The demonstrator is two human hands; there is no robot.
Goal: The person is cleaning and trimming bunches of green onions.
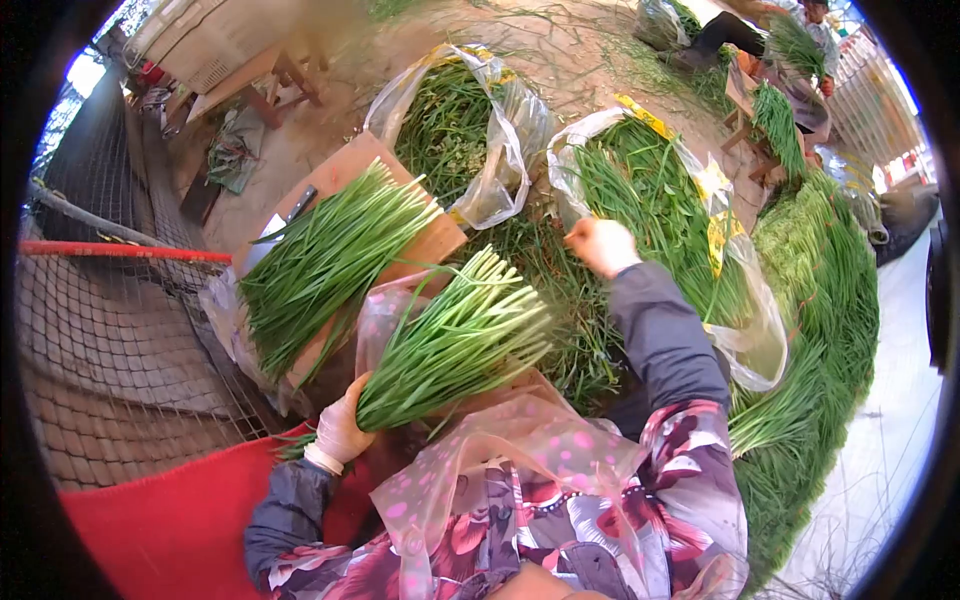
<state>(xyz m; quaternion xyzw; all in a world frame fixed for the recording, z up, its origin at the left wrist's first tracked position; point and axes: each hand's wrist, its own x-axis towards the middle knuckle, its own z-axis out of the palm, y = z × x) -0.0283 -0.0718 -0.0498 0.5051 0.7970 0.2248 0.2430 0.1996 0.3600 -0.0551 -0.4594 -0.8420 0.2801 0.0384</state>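
My left hand [342,428], in a pale glove, is closed round the leafy end of a bundle of garlic chives [455,335]. The bundle's pale cut ends point up and away, over my lap. My right hand [603,247] is closed in a loose fist beside an open plastic bag of loose greens [655,190]; whatever its fingers hold is too small to make out. Ahead on the left, another bundle of garlic chives [335,255] lies across a wooden board [440,240]. A knife [300,204] rests on the board near that bundle.
A second plastic bag [515,135] with greens stands ahead. A long heap of chives [830,330] lies on my right. Netting [120,370] and red cloth [170,520] are on my left. At upper right sits another person [735,35] with a bundle.
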